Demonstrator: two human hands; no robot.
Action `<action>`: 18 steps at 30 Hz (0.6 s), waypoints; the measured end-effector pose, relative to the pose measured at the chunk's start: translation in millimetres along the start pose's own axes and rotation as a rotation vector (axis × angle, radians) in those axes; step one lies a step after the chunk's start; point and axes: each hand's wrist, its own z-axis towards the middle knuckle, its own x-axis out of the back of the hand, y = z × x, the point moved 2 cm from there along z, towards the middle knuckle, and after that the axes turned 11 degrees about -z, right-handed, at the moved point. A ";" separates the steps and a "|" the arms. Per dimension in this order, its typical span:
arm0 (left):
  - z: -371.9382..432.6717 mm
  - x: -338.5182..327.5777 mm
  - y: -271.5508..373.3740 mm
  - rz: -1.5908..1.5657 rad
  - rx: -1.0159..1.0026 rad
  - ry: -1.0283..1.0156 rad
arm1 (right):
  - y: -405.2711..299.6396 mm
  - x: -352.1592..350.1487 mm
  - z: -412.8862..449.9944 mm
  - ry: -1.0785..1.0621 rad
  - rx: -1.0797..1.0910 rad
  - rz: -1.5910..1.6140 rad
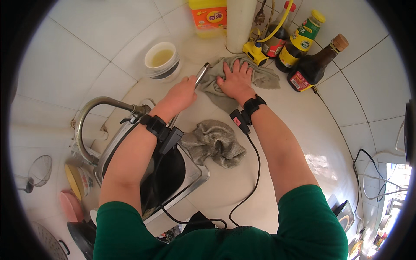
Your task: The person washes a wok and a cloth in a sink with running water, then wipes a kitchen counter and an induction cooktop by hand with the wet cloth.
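Note:
My left hand is closed around a long metal utensil handle. One end of the handle points up and away, and the lower part runs behind my wrist, so I cannot tell what the tool is. My right hand lies flat, fingers spread, on a crumpled grey-green cloth on the pale countertop. Nearer to me, a second, coarser woven grey-brown cloth is bunched up beside the sink, touching its rim.
Below my left arm is a steel sink with a curved faucet and a dark pan-like thing. A bowl of yellowish liquid stands at the back left. Sauce bottles, a white pipe and a yellow detergent jug line the wall.

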 end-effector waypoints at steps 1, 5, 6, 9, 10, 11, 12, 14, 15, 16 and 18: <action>-1.6 4.5 2.2 0.002 0.004 0.002 | -0.1 -0.5 -0.3 -0.010 -0.011 -0.004; -10.7 27.2 8.5 -0.040 -0.030 0.048 | -7.6 -0.4 -9.5 0.004 0.096 -0.006; -13.7 32.4 9.5 -0.072 -0.046 0.065 | -14.3 0.2 -16.8 0.045 0.203 0.003; -22.4 48.7 8.9 -0.100 0.004 0.090 | -36.9 2.0 -28.2 0.119 0.419 0.062; -24.6 54.2 9.8 -0.099 0.008 0.089 | -46.3 4.1 -29.5 0.152 0.522 0.108; -26.8 60.0 10.8 -0.117 0.013 0.087 | -52.4 5.4 -26.5 0.150 0.524 0.112; -29.1 64.9 11.8 -0.136 0.020 0.085 | -58.8 8.8 -21.6 0.152 0.559 0.121; -32.1 70.2 12.9 -0.142 0.040 0.085 | -71.6 9.3 -10.5 0.169 0.604 0.112; -32.7 71.5 12.4 -0.154 0.052 0.087 | -76.5 10.8 -5.6 0.166 0.606 0.115; -33.5 72.1 11.6 -0.155 0.054 0.084 | -80.9 12.0 -1.0 0.142 0.624 0.097; -34.7 72.7 12.7 -0.149 0.030 0.095 | -88.0 13.7 7.7 0.078 0.641 0.091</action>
